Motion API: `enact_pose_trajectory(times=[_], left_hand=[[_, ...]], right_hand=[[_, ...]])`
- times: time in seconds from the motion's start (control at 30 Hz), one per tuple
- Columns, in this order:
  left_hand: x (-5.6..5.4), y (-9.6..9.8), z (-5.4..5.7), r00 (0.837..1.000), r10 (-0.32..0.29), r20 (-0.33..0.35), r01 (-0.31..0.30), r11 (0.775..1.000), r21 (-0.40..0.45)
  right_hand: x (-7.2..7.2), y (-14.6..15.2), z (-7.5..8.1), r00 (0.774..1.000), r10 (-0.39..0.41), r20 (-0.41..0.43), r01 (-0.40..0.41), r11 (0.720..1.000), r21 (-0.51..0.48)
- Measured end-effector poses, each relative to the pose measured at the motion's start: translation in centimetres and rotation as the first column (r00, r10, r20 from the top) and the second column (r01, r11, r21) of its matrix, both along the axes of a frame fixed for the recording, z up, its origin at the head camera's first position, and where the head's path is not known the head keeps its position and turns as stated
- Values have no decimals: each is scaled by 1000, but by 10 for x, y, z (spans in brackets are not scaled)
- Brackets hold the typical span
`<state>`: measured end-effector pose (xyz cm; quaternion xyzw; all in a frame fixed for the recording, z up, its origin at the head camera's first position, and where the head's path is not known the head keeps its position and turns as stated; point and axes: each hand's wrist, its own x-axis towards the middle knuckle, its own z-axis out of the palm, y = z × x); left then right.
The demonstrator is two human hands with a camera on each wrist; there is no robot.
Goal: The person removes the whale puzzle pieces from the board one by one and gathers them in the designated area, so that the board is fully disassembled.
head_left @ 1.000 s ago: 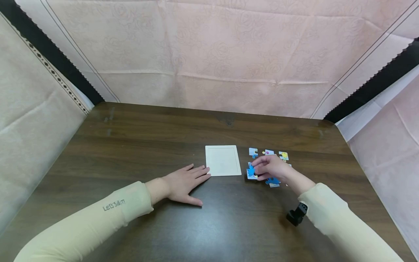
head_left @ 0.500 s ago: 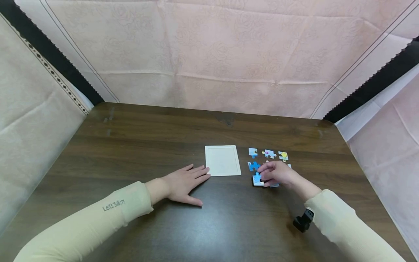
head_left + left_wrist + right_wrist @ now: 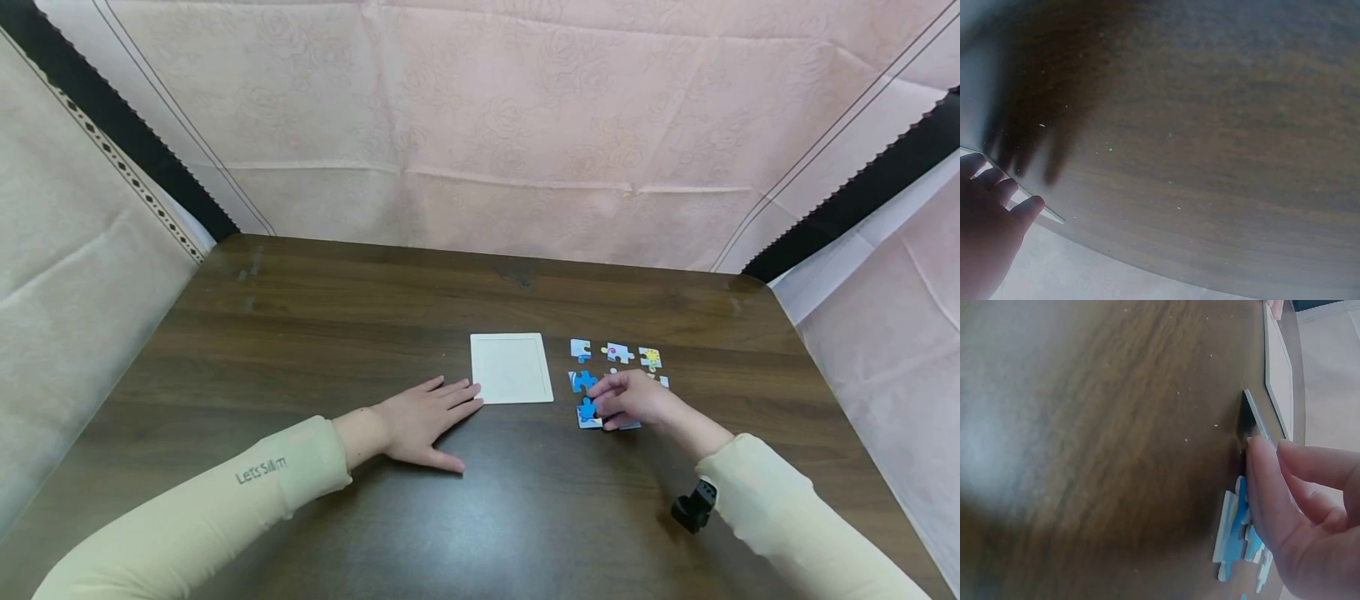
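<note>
My left hand (image 3: 427, 423) lies flat with spread fingers, its fingertips on the lower left corner of a white square puzzle tray (image 3: 512, 368). To the right of that tray, my right hand (image 3: 633, 397) pinches a blue and white jigsaw piece (image 3: 588, 417) between thumb and fingers. In the right wrist view the pinched jigsaw piece (image 3: 1256, 412) stands tilted, one edge raised off the table. A blue jigsaw piece (image 3: 581, 381) lies just beyond it. Several other pieces sit under or behind my right hand, partly hidden.
Along the back of the group lie a light blue piece (image 3: 580, 349), a piece with a pink spot (image 3: 617, 352) and a piece with a yellow figure (image 3: 650, 358). The brown wooden table (image 3: 360, 308) ends at a pale cloth (image 3: 480, 125) behind.
My right hand has moved rightward and toward me with the jigsaw piece, uncovering the pieces behind. Over the last half second the piece has tilted slightly. My left hand has stayed still.
</note>
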<state>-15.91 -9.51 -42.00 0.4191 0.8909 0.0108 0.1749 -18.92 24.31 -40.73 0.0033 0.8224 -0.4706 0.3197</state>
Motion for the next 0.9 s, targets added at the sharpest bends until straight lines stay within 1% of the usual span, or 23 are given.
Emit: enact_pose_trajectory(times=[0.17, 0.27, 0.4, 0.57, 0.73, 0.9], left_hand=[[0, 0, 1, 1000, 2, -1, -2, 1000, -2], [0, 0, 2, 1000, 1, 1, -1, 1000, -3], [0, 0, 3, 1000, 0, 5, 0, 1000, -6], [0, 0, 4, 1000, 2, 7, -2, 1000, -3], [0, -1, 3, 1000, 0, 6, 0, 1000, 1], [-1, -2, 2, 1000, 0, 11, 0, 1000, 9]], right_hand=[[0, 2, 4, 1000, 5, -23, -4, 1000, 22], [0, 3, 6, 999, 22, -38, -20, 999, 44], [1, 3, 8, 996, 44, -76, -37, 994, 102], [3, 3, 10, 991, 53, -119, -33, 985, 167], [5, 4, 13, 990, 58, -126, -37, 985, 166], [5, 4, 16, 993, 53, -109, -36, 989, 146]])
